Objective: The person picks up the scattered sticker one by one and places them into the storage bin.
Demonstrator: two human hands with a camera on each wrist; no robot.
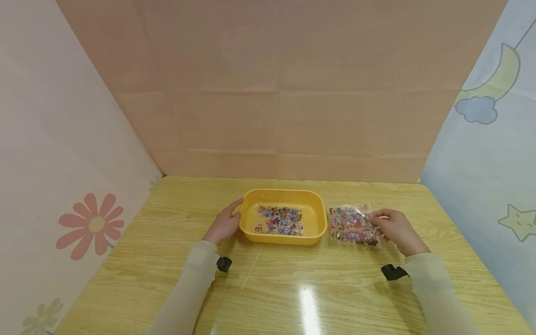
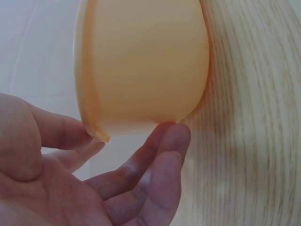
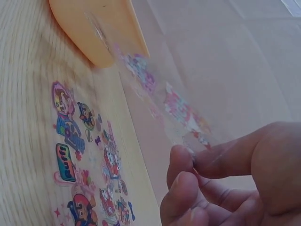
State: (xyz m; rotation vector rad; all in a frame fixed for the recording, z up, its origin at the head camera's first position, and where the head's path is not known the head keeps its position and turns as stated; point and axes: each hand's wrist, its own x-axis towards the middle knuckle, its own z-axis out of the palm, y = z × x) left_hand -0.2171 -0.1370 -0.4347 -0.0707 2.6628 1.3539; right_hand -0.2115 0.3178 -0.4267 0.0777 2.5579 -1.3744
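yellow tray [image 1: 318, 218]: l hand [image 1: 225, 224] steadies; r hand [image 1: 395, 229] pinches sticker sheet [image 1: 351, 224].

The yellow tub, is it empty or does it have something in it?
Not empty. The yellow tub sits upright on the table, and colourful stickers lie spread over its bottom.

The tub [image 1: 283, 238] is yellow all over, like a banana. Inside it lie little stickers [image 1: 279, 220] in blue, red and pink. Beside it is a clear sticker sheet [image 1: 351, 225] full of cartoon puppies in pink, blue, red and purple, with tiny stars. The table [image 1: 335, 288] is pale wood with wavy brown lines. One wall has a pink flower [image 1: 90, 224] with a yellow middle. The other wall has a blue cloud [image 1: 476, 110], a yellow moon [image 1: 504, 70] and a yellowish star [image 1: 518, 222].
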